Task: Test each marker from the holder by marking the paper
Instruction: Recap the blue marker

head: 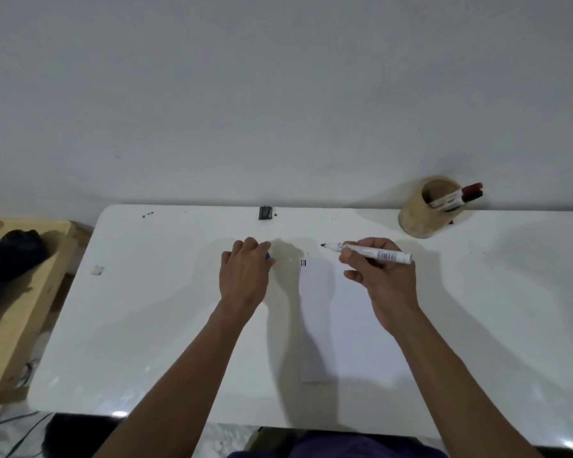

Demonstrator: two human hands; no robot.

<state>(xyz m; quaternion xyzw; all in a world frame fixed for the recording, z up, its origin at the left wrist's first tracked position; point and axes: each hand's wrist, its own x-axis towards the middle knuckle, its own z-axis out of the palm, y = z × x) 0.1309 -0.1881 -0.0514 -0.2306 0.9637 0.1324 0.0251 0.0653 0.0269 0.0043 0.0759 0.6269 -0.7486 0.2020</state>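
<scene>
**A:** From the head camera, what is the right hand doing?

**B:** Its fingers are curled around a white marker, held above the table with the barrel nearly level. The dark tip is bare and points left, beyond the far end of the paper. A barcode label shows on the barrel near its right end.

**A:** Is the tip touching the sheet?

**B:** It sits above and past the paper's top edge; I cannot tell its height from this angle.

**A:** And the left hand?

**B:** It is closed, knuckles toward the wall, resting on or just above the table to the left of the paper. A small blue piece shows at its fingertips. It looks like a cap, though most of it is hidden, so I cannot say for sure.

**A:** Where does the paper lie?

**B:** Flat on the white table, between the two forearms and partly under the right one. In its far left corner there are a few short marks, red and dark ones side by side.

**A:** The holder?

**B:** A tan round holder stands at the far right of the table by the wall, well apart from the hands. Two markers lean out over its right rim, one with a red cap and one with a black cap.

**A:** Anything else on the table?

**B:** A small dark object at the far edge, near the wall.
</scene>
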